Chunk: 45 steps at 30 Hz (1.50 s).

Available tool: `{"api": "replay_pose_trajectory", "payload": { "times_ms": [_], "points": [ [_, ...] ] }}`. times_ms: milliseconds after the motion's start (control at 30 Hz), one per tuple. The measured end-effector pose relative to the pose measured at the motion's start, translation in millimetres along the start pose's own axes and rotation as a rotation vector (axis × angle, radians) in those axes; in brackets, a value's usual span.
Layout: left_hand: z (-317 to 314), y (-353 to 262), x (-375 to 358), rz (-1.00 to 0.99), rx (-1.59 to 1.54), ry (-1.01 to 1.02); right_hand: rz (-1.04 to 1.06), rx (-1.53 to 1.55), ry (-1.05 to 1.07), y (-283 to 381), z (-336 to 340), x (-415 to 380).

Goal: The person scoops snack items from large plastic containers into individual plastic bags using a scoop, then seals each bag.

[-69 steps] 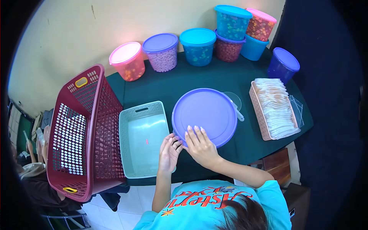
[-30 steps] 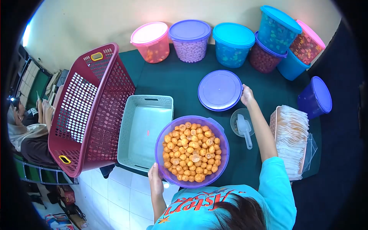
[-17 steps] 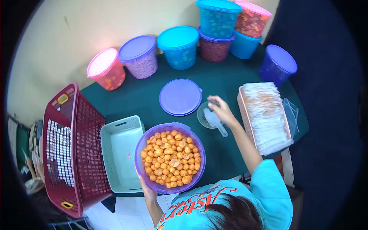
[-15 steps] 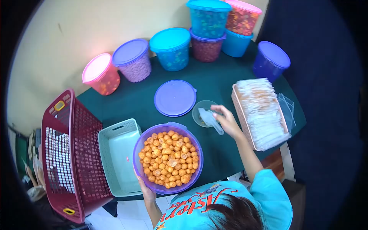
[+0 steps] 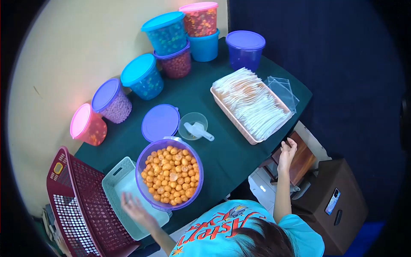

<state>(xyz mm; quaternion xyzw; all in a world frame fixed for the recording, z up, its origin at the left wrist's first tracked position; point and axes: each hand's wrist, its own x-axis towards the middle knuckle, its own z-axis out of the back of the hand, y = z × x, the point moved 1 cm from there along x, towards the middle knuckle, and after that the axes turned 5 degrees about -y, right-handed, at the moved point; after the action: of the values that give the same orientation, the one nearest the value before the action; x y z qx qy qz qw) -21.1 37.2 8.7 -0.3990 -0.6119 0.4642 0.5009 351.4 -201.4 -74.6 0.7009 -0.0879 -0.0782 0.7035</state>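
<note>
My left hand (image 5: 136,210), a little blurred, hovers over the pale green basket (image 5: 117,173) with its fingers apart and nothing in them. Just right of it stands a purple tub (image 5: 201,182), filled with round orange snack balls (image 5: 171,175) and partly overlapping the basket. Past the table's right front edge, my right hand (image 5: 287,155) is raised, empty, its fingers loosely bent and apart. A white plastic scoop (image 5: 200,131) rests in a small clear bowl (image 5: 186,122) behind the tub. Beside that bowl lies a purple lid (image 5: 160,123).
A pink basket (image 5: 233,115) packed with white packets stands at right, near clear plastic sleeves (image 5: 282,92). Several lidded tubs (image 5: 142,77) line the back. A maroon laundry basket (image 5: 98,205) stands left. On a brown box (image 5: 342,188) lies a phone (image 5: 333,201).
The view has turned rightward. My left hand has let go of the tub and moved over the green basket. My right hand has left the scoop and swung right, beyond the table edge.
</note>
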Motion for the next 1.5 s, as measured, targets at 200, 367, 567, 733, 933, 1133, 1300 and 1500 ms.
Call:
{"api": "replay_pose_trajectory", "payload": {
  "times_ms": [200, 367, 567, 733, 933, 1133, 1300, 1500],
  "points": [
    [-62, -94, -53, -0.264, -0.76, 0.969, 0.274, -0.162, -0.048, 1, 0, 88],
    [-213, -6, -126, 0.488, -0.246, 1.135, 0.302, -0.45, 0.356, 4, -39, 179],
    [-318, 93, -166, 0.33, 0.034, 0.829, 0.206, -0.721, 0.757, 11, -92, 228],
    [-318, 87, -174, 0.187, 0.118, 0.823, 0.198, -0.69, 0.967, 7, -102, 229],
    [-281, 56, -183, 0.372, 0.129, 0.776, 0.324, -0.61, 1.076, 9, -77, 206],
    [-252, 58, -213, 0.365, 0.112, 0.64, 0.391, -0.715, 1.19, 30, -73, 195],
    [-246, 55, -225, 0.462, -0.053, 0.523, 0.912, -0.44, 1.085, 80, -151, 178],
    [-237, 24, -211, 0.408, 0.053, 0.386, 1.207, -0.248, 1.237, 60, -275, 125]
  ]
}}
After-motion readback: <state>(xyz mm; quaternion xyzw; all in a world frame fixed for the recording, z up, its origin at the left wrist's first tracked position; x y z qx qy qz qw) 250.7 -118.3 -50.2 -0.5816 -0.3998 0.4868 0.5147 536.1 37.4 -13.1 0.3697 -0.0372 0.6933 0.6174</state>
